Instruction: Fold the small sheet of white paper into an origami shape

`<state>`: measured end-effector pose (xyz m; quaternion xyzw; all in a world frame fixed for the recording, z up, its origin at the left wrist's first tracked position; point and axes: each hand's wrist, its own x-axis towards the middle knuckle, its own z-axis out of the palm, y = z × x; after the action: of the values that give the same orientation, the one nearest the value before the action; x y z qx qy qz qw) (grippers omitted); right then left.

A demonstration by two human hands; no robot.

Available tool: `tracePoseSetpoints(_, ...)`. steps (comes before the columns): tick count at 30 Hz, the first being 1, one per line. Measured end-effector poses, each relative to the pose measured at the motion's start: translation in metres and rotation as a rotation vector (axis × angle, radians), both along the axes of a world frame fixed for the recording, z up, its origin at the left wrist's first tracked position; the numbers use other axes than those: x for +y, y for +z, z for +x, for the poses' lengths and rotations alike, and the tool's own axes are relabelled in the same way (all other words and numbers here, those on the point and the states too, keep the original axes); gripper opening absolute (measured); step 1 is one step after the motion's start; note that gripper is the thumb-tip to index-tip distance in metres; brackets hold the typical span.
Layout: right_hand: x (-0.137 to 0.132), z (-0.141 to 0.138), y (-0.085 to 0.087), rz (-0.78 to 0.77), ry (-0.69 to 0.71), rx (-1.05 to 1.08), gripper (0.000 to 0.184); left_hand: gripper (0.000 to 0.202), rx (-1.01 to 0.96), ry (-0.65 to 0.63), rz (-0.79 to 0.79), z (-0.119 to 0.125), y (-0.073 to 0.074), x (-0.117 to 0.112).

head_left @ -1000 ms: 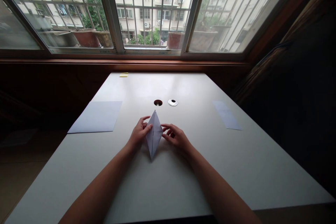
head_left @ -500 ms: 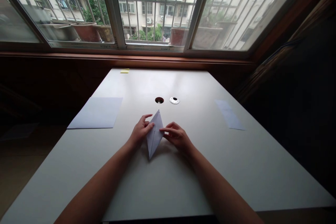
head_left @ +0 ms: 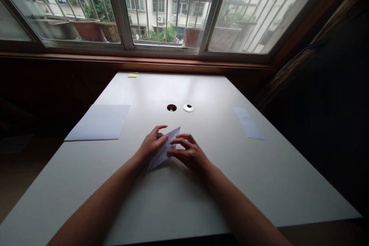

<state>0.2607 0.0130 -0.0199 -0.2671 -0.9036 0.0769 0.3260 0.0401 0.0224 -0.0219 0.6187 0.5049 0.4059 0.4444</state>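
A white sheet of paper (head_left: 163,153), folded into a narrow diamond with a crease down its length, is tilted over the middle of the table. My left hand (head_left: 150,144) grips its left edge, the thumb lying on top and part of the paper hidden beneath the hand. On the other side, my right hand (head_left: 188,152) has its thumb and fingertips against the paper's right half, fingers spread apart. Whether those fingertips press or only rest there is hard to make out.
White paper sheets (head_left: 98,123) lie at the left edge of the white table (head_left: 178,203). A paper strip (head_left: 248,123) is on the right. Beyond my hands are a round cable hole (head_left: 172,107) and its cover (head_left: 188,108). Yellow sticky notes (head_left: 133,75) sit at the far edge.
The folded paper has turned clockwise, its top point now leaning right. My right fingers have shifted from its right corner onto its face and spread. The view has moved slightly.
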Motion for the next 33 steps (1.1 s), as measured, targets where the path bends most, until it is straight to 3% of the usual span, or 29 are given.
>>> tracePoseSetpoints(9, 0.009, 0.008, -0.006, -0.094, 0.091, -0.085, 0.024, 0.041, -0.002, -0.043, 0.144, 0.002, -0.005, -0.004)
tracePoseSetpoints(16, 0.019, 0.012, -0.004, -0.063, 0.081, -0.168, 0.024, 0.015, 0.311, -0.118, 0.403, -0.008, -0.003, -0.003)
tracePoseSetpoints(22, 0.037, 0.028, -0.001, -0.035, 0.059, -0.201, 0.022, 0.018, 0.489, -0.325, 0.510, -0.016, 0.005, -0.004)
tracePoseSetpoints(33, 0.048, 0.029, -0.005, -0.035, 0.132, -0.129, 0.021, 0.020, 0.615, -0.445, 0.594, -0.009, 0.010, -0.005)
